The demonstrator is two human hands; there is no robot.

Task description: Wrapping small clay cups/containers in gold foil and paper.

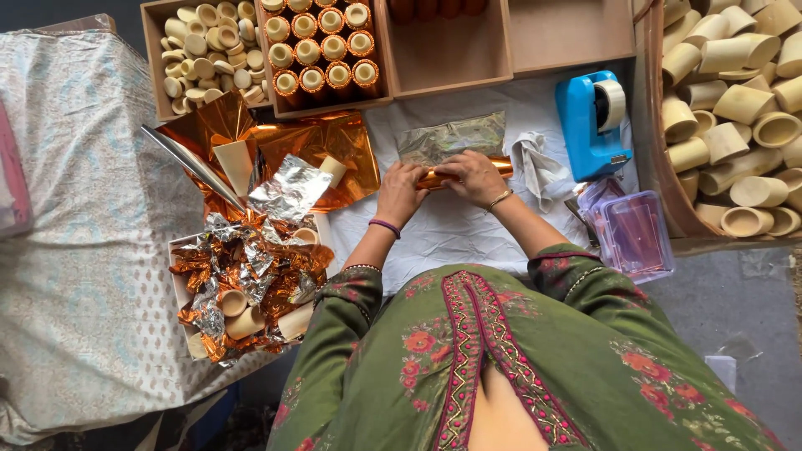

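Observation:
My left hand (401, 189) and my right hand (474, 176) are closed together around a short tube wrapped in shiny copper foil (501, 166), which lies sideways over a white cloth (451, 230). The tube's right end sticks out past my right fingers. Just beyond my hands rests a sheet of silvery green foil (451, 136). Loose copper foil sheets (313, 146) spread out to the left of my hands, with bare beige tubes (236, 165) lying on them.
A blue tape dispenser (591, 121) stands to the right, a clear plastic box (632, 234) nearer me. Wooden compartments hold small beige caps (205, 54) and foil-wrapped tubes (322, 50). A crate of bare beige tubes (735, 108) fills the right. Crumpled foil scraps fill a box (246, 284) left.

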